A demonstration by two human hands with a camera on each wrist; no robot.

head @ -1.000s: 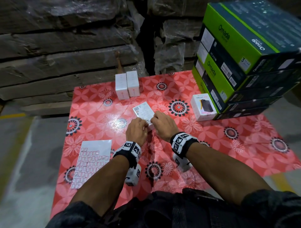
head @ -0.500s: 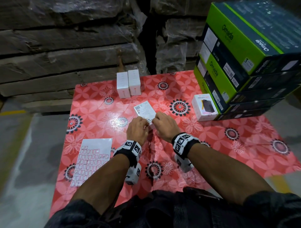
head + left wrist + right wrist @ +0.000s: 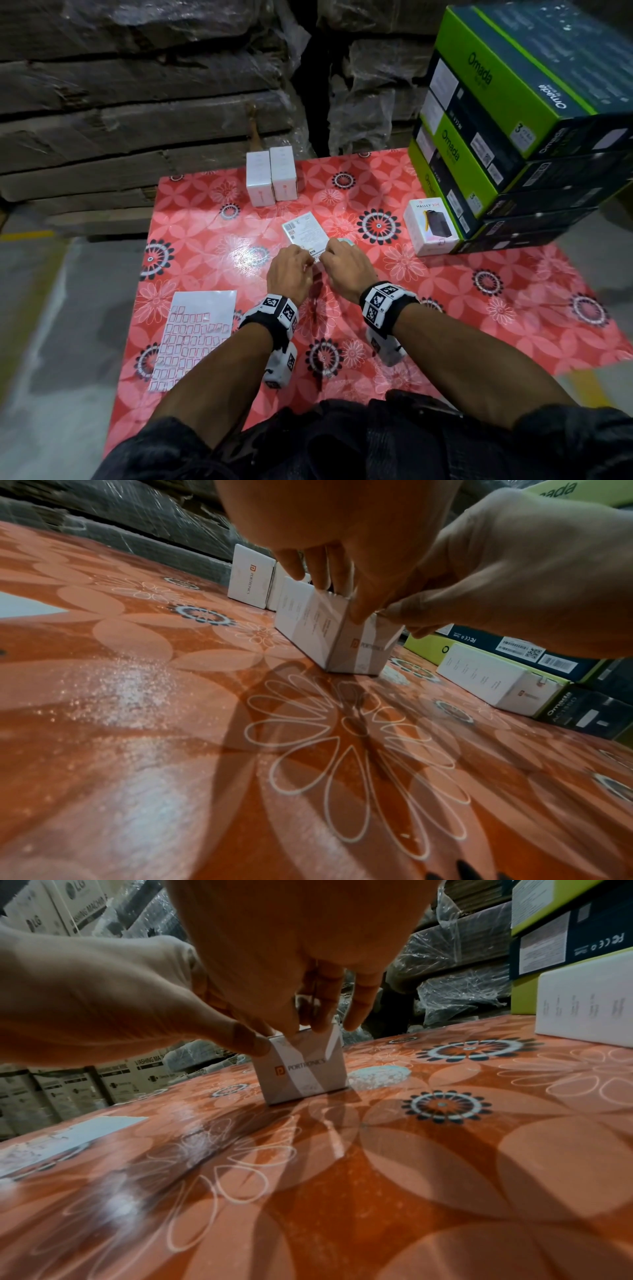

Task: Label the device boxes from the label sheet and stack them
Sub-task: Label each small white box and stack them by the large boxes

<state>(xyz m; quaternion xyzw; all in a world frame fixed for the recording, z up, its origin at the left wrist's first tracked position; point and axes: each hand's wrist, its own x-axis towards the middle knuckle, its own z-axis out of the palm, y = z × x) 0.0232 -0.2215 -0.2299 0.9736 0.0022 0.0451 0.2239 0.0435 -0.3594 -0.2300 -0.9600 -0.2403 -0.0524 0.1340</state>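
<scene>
- Both forearms are bare up to dark, rumpled sleeves (image 3: 579, 445) pushed back near the elbows.
- The left hand (image 3: 289, 270) has a black wristband (image 3: 274, 313) just behind it, set with white square tags printed in black block patterns.
- Under that band hangs a small white camera block (image 3: 281, 368) bearing another black-and-white tag.
- The right hand (image 3: 346, 270) has a matching black wristband (image 3: 385, 305) with the same patterned tags.
- A second white block (image 3: 385, 347) sits beneath that band.
- Dark clothing (image 3: 342, 442) covers the body below the sleeves.
</scene>
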